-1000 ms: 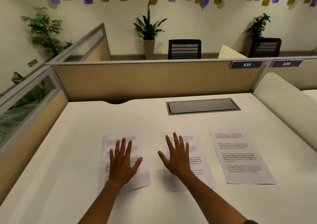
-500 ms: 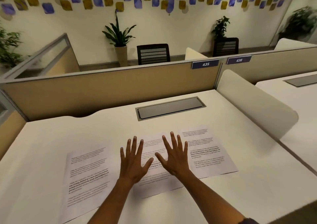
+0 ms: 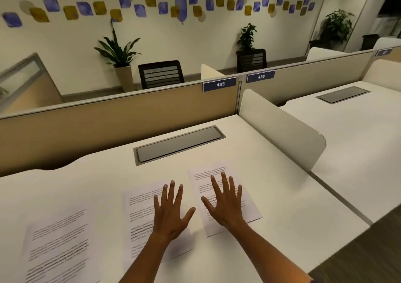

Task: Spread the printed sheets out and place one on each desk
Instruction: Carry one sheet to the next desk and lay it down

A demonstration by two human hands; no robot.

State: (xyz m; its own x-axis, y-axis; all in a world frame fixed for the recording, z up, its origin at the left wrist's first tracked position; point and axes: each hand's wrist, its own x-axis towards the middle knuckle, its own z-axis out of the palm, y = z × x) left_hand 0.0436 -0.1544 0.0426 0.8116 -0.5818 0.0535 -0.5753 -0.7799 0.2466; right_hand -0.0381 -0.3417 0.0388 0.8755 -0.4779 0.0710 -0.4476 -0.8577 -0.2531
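The white desk (image 3: 271,174) carries three printed sheets side by side: left (image 3: 58,246), middle (image 3: 141,209), right (image 3: 204,178).

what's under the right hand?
The right hand lies flat, fingers spread, on the rightmost printed sheet, which rests on the desk labelled 435. The palm covers the middle text lines; whether a second sheet lies beneath cannot be seen.
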